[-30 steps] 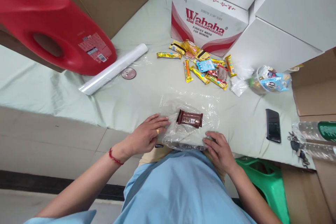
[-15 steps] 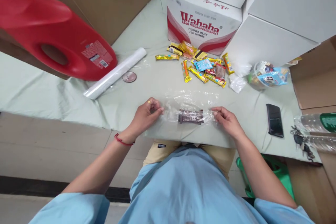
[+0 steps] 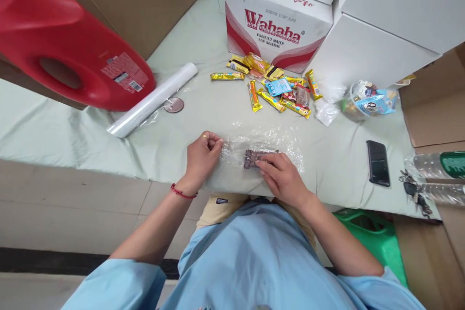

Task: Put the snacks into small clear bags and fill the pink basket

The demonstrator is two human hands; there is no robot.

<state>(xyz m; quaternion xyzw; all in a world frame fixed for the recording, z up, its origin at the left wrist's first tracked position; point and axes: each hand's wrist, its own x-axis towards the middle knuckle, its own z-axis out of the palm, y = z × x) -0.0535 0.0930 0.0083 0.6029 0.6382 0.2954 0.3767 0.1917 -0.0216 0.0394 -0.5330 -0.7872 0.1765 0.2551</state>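
Note:
Crinkled clear plastic film (image 3: 232, 149) lies near the table's front edge, around small dark-brown snack packets (image 3: 250, 159). My left hand (image 3: 204, 155) pinches the film's left edge between thumb and fingertips. Over the right part of the brown packets, my right hand (image 3: 285, 178) bends its fingers down, the fingertips on the packets and film. It covers part of them, and whether film lies between its fingers and the packets I cannot tell.
Behind lie several yellow-wrapped snacks (image 3: 271, 99) before a Wahaba-style water carton (image 3: 276, 24). A white roll of film (image 3: 154, 99), a round disc (image 3: 174, 105) and a red jug (image 3: 90, 53) stand left. To the right are a tub (image 3: 354, 109), phone (image 3: 378, 163) and keys (image 3: 414, 193).
My right hand has let go of the film's right edge and moved left onto the brown packets. My left hand still pinches the left edge. The view has shifted slightly.

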